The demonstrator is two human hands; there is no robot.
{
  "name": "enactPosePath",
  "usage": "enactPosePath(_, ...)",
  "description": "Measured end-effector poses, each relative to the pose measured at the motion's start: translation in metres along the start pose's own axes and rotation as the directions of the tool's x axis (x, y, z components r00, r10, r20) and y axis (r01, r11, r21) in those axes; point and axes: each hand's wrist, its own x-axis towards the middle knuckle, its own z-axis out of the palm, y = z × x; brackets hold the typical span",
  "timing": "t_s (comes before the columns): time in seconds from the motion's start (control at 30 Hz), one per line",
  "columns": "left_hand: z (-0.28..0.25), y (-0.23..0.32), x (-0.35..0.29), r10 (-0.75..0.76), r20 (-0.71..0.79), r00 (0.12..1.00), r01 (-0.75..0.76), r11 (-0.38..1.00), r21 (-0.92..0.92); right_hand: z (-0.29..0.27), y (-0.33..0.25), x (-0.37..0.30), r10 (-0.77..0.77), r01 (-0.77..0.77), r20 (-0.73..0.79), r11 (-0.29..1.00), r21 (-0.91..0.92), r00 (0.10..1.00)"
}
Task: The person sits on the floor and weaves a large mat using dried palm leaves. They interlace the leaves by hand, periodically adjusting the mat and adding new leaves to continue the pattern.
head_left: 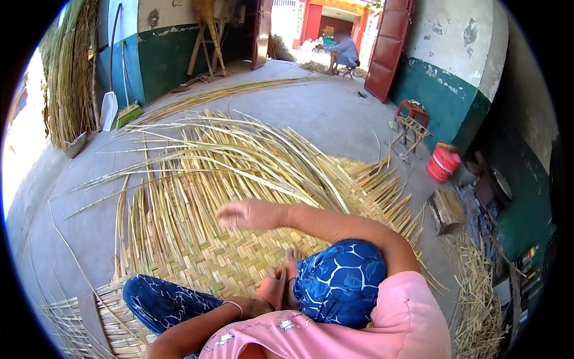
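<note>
I sit on a half-woven mat (pixel 221 260) of split reed strips in a slanting weave. My right hand (pixel 246 215) hovers over the loose strips left of centre, fingers stretched out and nothing visible in them. Long pale strips (pixel 263 152) lie bent across the row of upright strip ends (pixel 179 209) beyond the weave. My left hand (pixel 258 307) rests low beside my foot, by an orange-brown sandal-like piece (pixel 272 290); its fingers are mostly hidden. A bare foot (pixel 292 261) presses on the mat.
A bundle of reeds (pixel 70 78) leans at the left, near a dustpan (pixel 109 110) and broom (pixel 129 113). At the right stand a stool (pixel 411 128), a red bucket (pixel 443 163) and a wood block (pixel 446 211). Another person (pixel 344 49) sits by the doorway.
</note>
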Motion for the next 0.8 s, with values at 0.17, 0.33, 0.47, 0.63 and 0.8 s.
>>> enactPosePath(0.17,-0.016,0.004,0.013,0.275,-0.136,0.952,-0.298,0.934,-0.199,0.041,0.02,-0.027,0.143,-0.23,0.414,0.959,0.168,0.899)
enactPosePath(0.33,0.008,-0.045,0.005,0.291,0.014,0.957,-0.276,0.922,-0.271,0.048,0.025,-0.022,0.157,-0.248,0.418,0.953,0.173,0.895)
enactPosePath(0.47,0.048,-0.079,0.053,0.186,-0.071,0.98,-0.196,0.961,-0.195,0.038,-0.011,-0.009,0.209,-0.367,0.536,0.907,0.207,0.818)
enactPosePath(0.63,0.01,-0.092,0.026,-0.05,-0.6,0.799,-0.105,0.97,-0.22,0.039,-0.008,-0.003,0.277,-0.321,0.545,0.947,-0.014,0.791)
enactPosePath(0.8,0.033,-0.177,-0.111,-0.257,-0.926,-0.277,0.146,0.941,-0.305,0.061,-0.001,-0.003,0.346,-0.426,0.496,0.903,0.055,0.796)
